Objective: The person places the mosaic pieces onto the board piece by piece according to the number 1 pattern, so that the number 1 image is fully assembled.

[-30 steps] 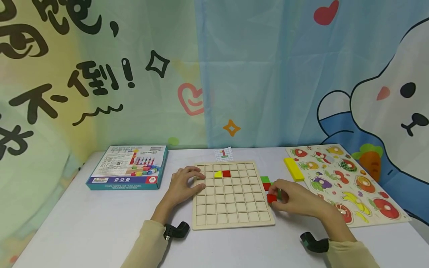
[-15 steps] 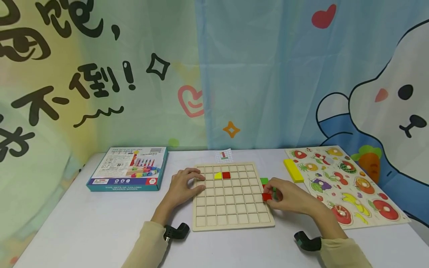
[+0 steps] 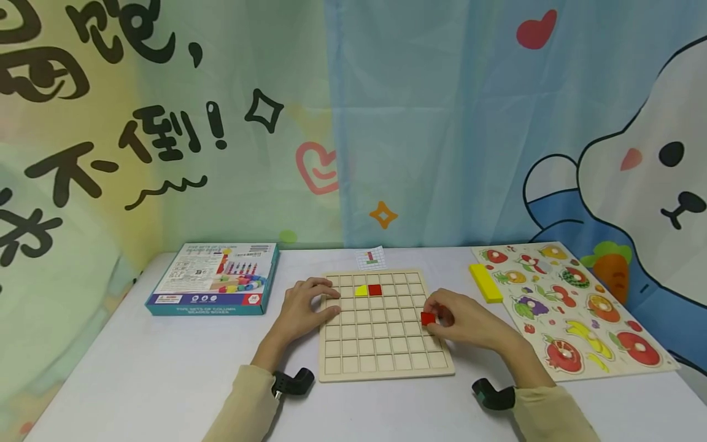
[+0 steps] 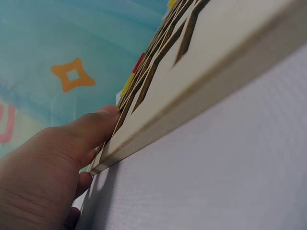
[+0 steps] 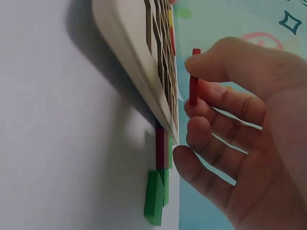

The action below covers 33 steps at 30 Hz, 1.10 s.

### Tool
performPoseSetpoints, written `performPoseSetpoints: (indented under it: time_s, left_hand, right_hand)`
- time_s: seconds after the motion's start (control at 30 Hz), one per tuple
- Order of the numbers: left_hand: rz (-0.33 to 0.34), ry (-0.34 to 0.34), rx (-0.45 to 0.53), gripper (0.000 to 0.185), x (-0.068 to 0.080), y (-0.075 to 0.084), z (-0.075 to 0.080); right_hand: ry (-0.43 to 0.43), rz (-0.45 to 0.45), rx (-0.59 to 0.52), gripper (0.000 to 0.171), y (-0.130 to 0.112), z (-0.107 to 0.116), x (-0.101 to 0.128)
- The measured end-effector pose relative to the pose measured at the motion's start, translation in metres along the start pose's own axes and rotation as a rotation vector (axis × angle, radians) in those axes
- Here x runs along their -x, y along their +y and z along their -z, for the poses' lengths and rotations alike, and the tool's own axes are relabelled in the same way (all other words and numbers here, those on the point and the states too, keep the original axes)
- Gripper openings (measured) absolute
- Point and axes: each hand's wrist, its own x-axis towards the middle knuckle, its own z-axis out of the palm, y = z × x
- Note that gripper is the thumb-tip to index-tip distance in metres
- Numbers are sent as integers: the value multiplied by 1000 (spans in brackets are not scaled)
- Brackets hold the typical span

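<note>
Red tile (image 3: 428,318) pinched by right hand (image 3: 464,322) over board's (image 3: 386,367) right edge.

Red tile (image 3: 428,318); pale wood grid board (image 3: 381,368), yellow (image 3: 361,290) and red (image 3: 374,290) pieces; teal box (image 3: 215,279).

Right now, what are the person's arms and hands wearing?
Both hands are bare: left hand, right hand. Each forearm is covered by a pale beige long sleeve ending just short of the wrist. A small black camera mount sits at the left wrist and another at the right.
</note>
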Motion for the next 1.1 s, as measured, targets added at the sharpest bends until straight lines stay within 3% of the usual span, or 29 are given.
performPoseSetpoints:
  time_s: [0.27, 0.67, 1.1]
  left_hand:
    - [4, 0, 8, 24, 1, 0, 0]
    - [-13, 8, 8, 26, 0, -1, 0]
    - [-15, 14, 8, 25, 0, -3, 0]
  right_hand:
    - [22, -29, -10, 22, -8, -5, -10]
    - [82, 17, 18, 22, -20, -16, -30]
    - [84, 39, 36, 24, -30, -23, -49]
